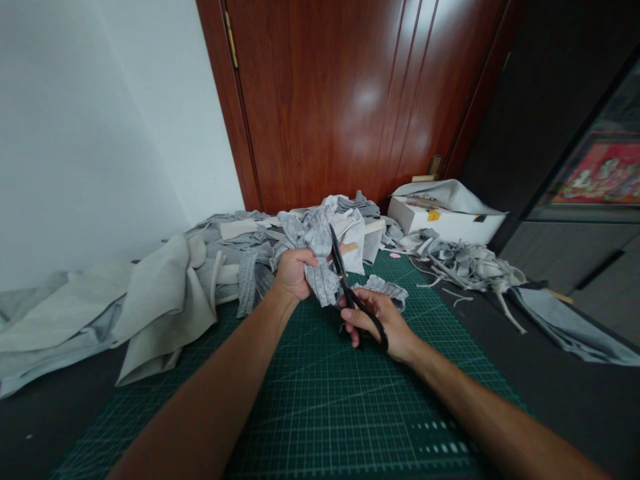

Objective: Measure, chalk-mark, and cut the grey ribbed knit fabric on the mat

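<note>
My left hand (296, 273) is closed on a bunched piece of grey ribbed fabric (323, 283), lifted above the green cutting mat (320, 393). In my right hand (383, 320) is a pair of black scissors (345, 273), fingers through the handles. The blades point up and away, right beside the fabric's right edge; whether they touch it I cannot tell. A smaller grey ribbed scrap (385, 288) lies on the mat just behind my right hand, partly covered by it.
Heaped grey and white cloth (165, 293) runs along the left and back. At the right lie a tangle of cloth strips (465, 260), a white box (445, 217) with cloth over it, and a folded grey piece (570, 327). A wooden door (340, 100) stands behind.
</note>
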`<state>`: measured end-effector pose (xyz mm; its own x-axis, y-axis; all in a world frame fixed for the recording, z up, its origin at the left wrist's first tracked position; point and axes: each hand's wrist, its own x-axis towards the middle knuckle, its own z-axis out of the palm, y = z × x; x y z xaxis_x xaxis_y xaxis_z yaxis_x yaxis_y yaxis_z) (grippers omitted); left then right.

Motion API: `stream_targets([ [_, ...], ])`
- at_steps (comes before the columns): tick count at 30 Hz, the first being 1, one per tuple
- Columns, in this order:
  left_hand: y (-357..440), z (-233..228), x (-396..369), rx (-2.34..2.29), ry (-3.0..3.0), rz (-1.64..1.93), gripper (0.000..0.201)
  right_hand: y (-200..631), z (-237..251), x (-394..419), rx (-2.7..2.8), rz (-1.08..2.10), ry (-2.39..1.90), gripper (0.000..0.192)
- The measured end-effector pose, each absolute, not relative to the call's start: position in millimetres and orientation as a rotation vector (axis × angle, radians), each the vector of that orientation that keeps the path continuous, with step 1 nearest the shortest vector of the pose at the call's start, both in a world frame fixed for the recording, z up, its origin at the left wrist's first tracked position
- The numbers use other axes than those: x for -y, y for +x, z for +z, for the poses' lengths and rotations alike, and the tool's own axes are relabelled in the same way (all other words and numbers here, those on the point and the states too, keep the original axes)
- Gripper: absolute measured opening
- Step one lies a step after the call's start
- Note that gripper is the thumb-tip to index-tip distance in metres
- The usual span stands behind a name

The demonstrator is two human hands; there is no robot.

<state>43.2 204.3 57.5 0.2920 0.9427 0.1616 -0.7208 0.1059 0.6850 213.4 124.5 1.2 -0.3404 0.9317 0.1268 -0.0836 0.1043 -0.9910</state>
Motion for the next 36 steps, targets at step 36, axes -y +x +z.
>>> stream_targets([
  [36, 51.3, 50.4, -198.9, -0.468, 0.879, 1.231, 0.03, 215.4, -6.8, -128.0, 1.489, 1.236, -0.932, 0.039],
])
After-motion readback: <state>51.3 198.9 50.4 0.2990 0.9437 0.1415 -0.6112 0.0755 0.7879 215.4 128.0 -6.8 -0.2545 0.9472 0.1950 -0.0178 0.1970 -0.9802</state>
